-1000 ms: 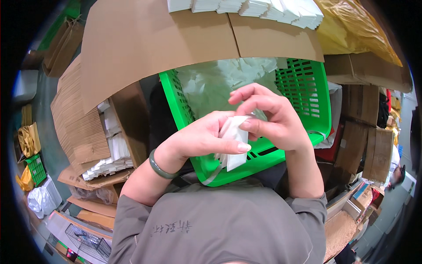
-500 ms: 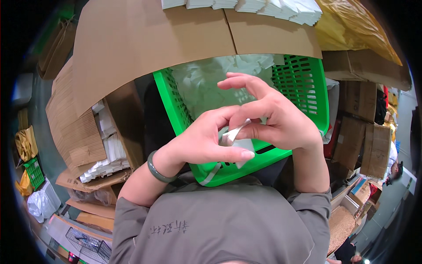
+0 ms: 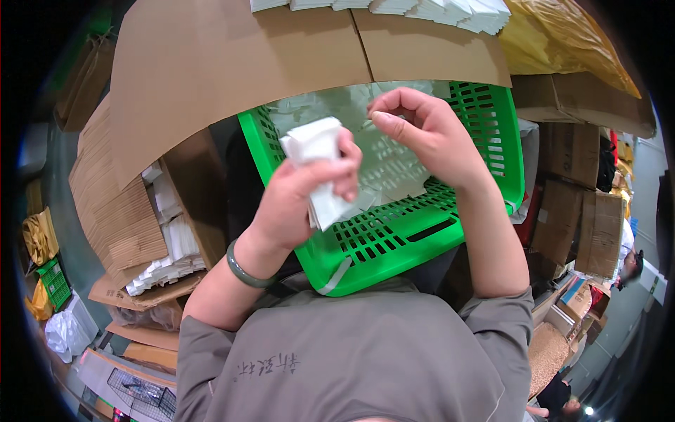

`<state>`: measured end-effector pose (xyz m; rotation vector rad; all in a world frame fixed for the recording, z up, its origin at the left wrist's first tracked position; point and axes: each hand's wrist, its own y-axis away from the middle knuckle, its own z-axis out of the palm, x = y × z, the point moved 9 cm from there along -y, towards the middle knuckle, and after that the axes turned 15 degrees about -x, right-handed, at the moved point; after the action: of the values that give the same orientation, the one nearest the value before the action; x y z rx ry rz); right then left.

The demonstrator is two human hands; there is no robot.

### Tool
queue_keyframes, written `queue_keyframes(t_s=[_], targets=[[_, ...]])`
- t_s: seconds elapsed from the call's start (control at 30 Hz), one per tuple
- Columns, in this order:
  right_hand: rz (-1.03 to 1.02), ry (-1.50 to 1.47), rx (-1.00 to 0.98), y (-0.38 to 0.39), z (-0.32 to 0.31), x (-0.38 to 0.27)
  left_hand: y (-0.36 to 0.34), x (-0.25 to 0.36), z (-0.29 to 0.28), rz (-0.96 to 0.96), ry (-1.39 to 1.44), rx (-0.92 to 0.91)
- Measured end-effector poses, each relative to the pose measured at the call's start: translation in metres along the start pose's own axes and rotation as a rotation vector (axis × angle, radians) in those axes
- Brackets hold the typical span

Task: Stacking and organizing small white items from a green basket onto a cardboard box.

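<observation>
My left hand [image 3: 299, 193] grips a small stack of white folded packets [image 3: 316, 169], held upright over the near left part of a green plastic basket [image 3: 394, 246]. A green bangle sits on that wrist. My right hand [image 3: 422, 130] hovers above the basket's middle with thumb and forefinger pinched together; whether anything thin is between them is not visible. The two hands are apart. Clear plastic film [image 3: 380, 162] lies inside the basket.
A large brown cardboard sheet [image 3: 232, 63] covers the far side, with white packets [image 3: 422, 8] lined along its top. At the left, a carton holds more white packets [image 3: 169, 239] beside stacked flat cardboard [image 3: 105, 204]. Brown boxes [image 3: 583, 218] stand at the right.
My hands were joined around the white packets; now they have separated. The left hand keeps the stack and has moved left, the right hand has lifted up and away.
</observation>
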<state>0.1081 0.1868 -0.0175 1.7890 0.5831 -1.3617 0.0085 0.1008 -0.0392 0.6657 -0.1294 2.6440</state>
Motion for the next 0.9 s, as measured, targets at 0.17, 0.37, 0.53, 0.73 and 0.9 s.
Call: queue_keyframes(t_s=[0.17, 0.37, 0.53, 0.73, 0.9], targets=[[0.586, 0.480, -0.137, -0.007, -0.042, 0.161, -0.007, 0.009, -0.003, 0.134, 0.091, -0.033], [0.502, 0.833, -0.054, -0.026, -0.024, 0.225, -0.003, 0.016, -0.010, 0.189, 0.004, 0.010], [0.625, 0.851, -0.210, -0.045, -0.001, 0.246, -0.006, 0.013, -0.014, 0.197, 0.107, 0.035], [0.558, 0.038, -0.367, -0.018, 0.008, 0.144, -0.003, 0.018, -0.019, 0.228, 0.060, 0.125], [0.194, -0.398, -0.347, 0.014, 0.020, 0.060, -0.002, 0.017, -0.023, 0.197, -0.036, 0.180]])
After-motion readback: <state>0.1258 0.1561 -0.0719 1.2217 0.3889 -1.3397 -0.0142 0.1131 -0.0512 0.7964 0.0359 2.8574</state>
